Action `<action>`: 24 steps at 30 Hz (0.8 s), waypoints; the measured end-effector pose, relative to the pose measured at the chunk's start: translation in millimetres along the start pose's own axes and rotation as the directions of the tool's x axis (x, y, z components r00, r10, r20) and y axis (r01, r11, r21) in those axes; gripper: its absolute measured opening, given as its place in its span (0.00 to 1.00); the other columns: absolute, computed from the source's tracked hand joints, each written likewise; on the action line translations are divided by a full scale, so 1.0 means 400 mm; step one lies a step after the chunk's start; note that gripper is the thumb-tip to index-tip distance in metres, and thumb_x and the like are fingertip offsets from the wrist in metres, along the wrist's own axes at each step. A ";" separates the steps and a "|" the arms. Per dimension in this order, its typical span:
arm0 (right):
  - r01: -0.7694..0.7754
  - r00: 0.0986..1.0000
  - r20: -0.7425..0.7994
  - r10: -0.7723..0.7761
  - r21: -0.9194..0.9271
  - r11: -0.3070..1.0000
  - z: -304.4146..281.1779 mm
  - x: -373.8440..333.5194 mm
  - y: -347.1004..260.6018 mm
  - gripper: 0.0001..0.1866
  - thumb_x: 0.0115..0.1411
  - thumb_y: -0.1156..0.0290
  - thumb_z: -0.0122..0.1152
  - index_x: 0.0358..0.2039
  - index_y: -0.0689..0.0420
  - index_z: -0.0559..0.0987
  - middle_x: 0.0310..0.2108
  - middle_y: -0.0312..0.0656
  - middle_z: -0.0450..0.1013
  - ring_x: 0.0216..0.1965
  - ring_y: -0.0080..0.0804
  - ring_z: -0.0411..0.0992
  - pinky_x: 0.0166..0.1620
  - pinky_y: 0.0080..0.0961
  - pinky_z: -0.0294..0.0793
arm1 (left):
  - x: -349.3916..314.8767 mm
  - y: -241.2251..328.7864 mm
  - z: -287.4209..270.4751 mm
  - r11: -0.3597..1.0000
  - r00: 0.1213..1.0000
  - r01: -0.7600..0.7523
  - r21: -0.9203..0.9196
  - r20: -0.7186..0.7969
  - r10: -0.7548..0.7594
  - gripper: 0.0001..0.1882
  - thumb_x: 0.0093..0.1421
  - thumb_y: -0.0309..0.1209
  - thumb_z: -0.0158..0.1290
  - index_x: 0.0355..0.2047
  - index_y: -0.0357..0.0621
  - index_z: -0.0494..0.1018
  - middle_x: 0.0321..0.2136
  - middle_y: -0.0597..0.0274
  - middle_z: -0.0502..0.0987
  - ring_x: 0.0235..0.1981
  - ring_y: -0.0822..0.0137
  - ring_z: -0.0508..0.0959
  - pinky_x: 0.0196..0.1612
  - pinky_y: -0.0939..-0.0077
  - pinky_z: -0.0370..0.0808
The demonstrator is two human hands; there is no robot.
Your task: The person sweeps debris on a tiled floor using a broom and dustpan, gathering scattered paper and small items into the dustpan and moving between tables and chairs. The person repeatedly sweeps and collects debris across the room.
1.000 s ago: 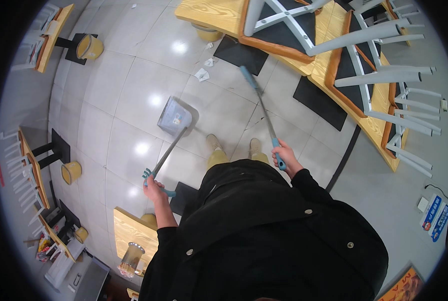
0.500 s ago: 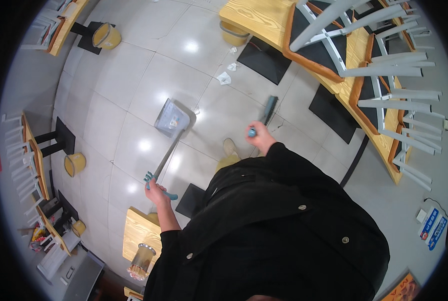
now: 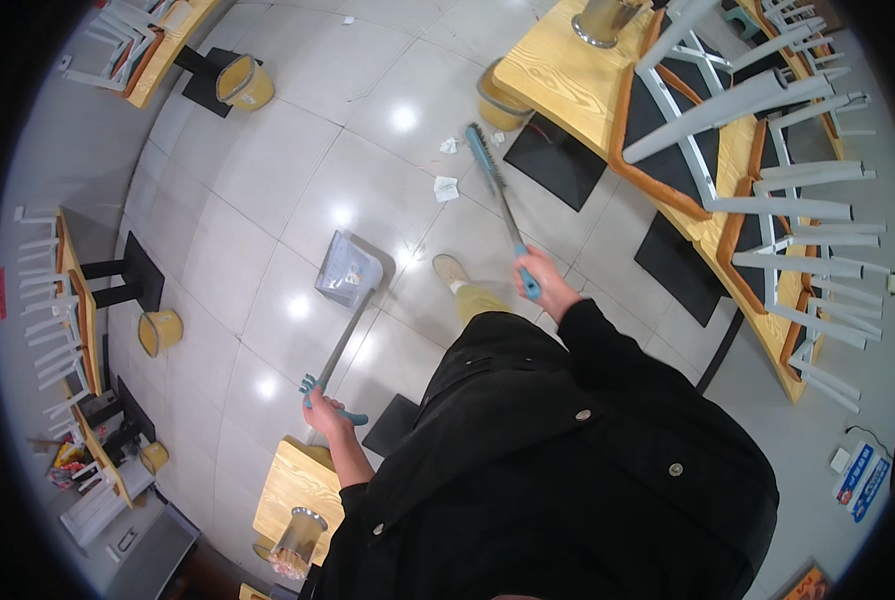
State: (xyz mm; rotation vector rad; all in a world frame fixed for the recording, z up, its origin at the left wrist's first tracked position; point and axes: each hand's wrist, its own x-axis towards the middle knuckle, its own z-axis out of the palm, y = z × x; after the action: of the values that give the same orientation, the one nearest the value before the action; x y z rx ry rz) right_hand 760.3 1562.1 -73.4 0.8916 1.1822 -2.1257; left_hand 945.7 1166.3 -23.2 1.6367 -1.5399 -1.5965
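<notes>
Broom nr tbl base edge, flr room twd dustpan

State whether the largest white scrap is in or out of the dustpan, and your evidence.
Out: the scrap lies on the floor, apart from the dustpan.

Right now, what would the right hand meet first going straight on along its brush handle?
Past the brush, the way looks free in the picture, passing left of the yellow bin; depth is unclear.

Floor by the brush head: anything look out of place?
Yes. White scraps, apparently paper, lie loose on the tiles beside the brush head. They look like litter, lying outside both the nearby yellow bin and the dustpan.
</notes>
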 end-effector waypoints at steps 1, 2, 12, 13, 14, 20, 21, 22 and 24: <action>-0.012 0.997 -0.074 0.005 -0.106 0.994 -0.007 -0.031 -0.006 0.15 0.47 0.79 0.49 0.38 0.57 0.65 0.14 0.36 0.59 0.11 0.26 0.58 0.14 0.25 0.59 | 0.013 0.010 0.003 1.000 1.000 0.008 -0.008 -0.006 -0.008 0.10 0.51 0.28 0.49 0.32 0.36 0.66 0.12 0.68 0.59 0.09 0.76 0.59 0.10 0.81 0.57; -0.019 0.993 -0.115 -0.002 -0.187 0.982 -0.010 -0.058 -0.015 0.20 0.46 0.81 0.48 0.43 0.57 0.65 0.14 0.36 0.59 0.11 0.25 0.58 0.14 0.25 0.59 | 0.028 0.022 0.010 1.000 0.999 0.019 -0.003 -0.027 -0.019 0.09 0.51 0.28 0.49 0.32 0.36 0.66 0.12 0.68 0.59 0.09 0.76 0.59 0.10 0.81 0.57; -0.002 0.896 -0.406 -0.179 -0.406 0.914 0.023 0.047 -0.088 0.29 0.47 0.81 0.49 0.52 0.53 0.61 0.21 0.38 0.62 0.14 0.25 0.60 0.14 0.25 0.63 | 0.242 0.218 0.183 0.999 0.999 0.016 0.040 -0.028 -0.015 0.07 0.48 0.29 0.50 0.23 0.39 0.65 0.10 0.67 0.59 0.08 0.74 0.60 0.10 0.79 0.59; 0.039 0.898 -0.397 -0.190 -0.357 0.933 0.039 0.111 -0.097 0.28 0.47 0.81 0.49 0.52 0.54 0.61 0.21 0.39 0.62 0.14 0.27 0.61 0.14 0.26 0.64 | 0.267 0.242 0.209 0.998 0.999 0.022 0.056 -0.027 -0.020 0.07 0.48 0.29 0.50 0.23 0.39 0.65 0.10 0.67 0.59 0.08 0.74 0.60 0.10 0.79 0.59; 0.077 0.899 -0.390 -0.199 -0.306 0.949 0.057 0.178 -0.108 0.28 0.48 0.80 0.49 0.52 0.54 0.61 0.21 0.39 0.62 0.14 0.28 0.62 0.14 0.27 0.65 | 0.293 0.268 0.228 0.998 1.000 0.022 0.061 -0.017 -0.021 0.07 0.48 0.29 0.50 0.22 0.40 0.64 0.10 0.67 0.59 0.08 0.74 0.60 0.10 0.79 0.59; -0.118 0.870 -0.461 -0.178 -0.544 0.831 0.194 0.486 -0.173 0.23 0.49 0.71 0.52 0.47 0.63 0.65 0.28 0.52 0.68 0.32 0.49 0.71 0.32 0.40 0.72 | 0.416 0.395 0.331 0.998 1.000 0.014 0.060 0.018 -0.015 0.07 0.50 0.27 0.50 0.27 0.38 0.65 0.11 0.68 0.59 0.08 0.76 0.59 0.10 0.81 0.58; -0.210 0.858 -0.460 -0.229 -0.721 0.661 0.219 0.503 -0.164 0.22 0.49 0.70 0.52 0.45 0.64 0.66 0.31 0.55 0.69 0.36 0.51 0.70 0.37 0.40 0.72 | 0.438 0.420 0.348 0.999 0.999 0.003 0.052 0.035 -0.005 0.07 0.50 0.27 0.50 0.28 0.38 0.65 0.11 0.68 0.59 0.08 0.76 0.59 0.10 0.81 0.58; -0.290 0.846 -0.448 -0.291 -0.843 0.453 0.239 0.511 -0.166 0.22 0.49 0.68 0.53 0.44 0.65 0.67 0.34 0.58 0.70 0.40 0.52 0.70 0.42 0.39 0.71 | 0.459 0.443 0.367 0.998 0.999 0.002 0.065 0.032 -0.005 0.07 0.50 0.27 0.50 0.28 0.38 0.65 0.11 0.68 0.59 0.08 0.76 0.59 0.10 0.81 0.58; -0.361 0.866 -0.439 -0.240 -0.880 0.307 0.252 0.446 -0.140 0.24 0.48 0.67 0.51 0.45 0.66 0.67 0.40 0.60 0.69 0.46 0.53 0.67 0.48 0.35 0.67 | 0.502 0.487 0.406 0.999 0.998 0.004 0.054 0.061 -0.007 0.07 0.49 0.27 0.50 0.28 0.38 0.65 0.11 0.69 0.59 0.08 0.76 0.59 0.10 0.81 0.58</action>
State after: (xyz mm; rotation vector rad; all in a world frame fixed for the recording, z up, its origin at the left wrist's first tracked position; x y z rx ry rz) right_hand 578.5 1475.4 -140.8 0.8234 2.2502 -0.6616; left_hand 672.4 995.7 5.2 1.6360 -1.6234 -1.6354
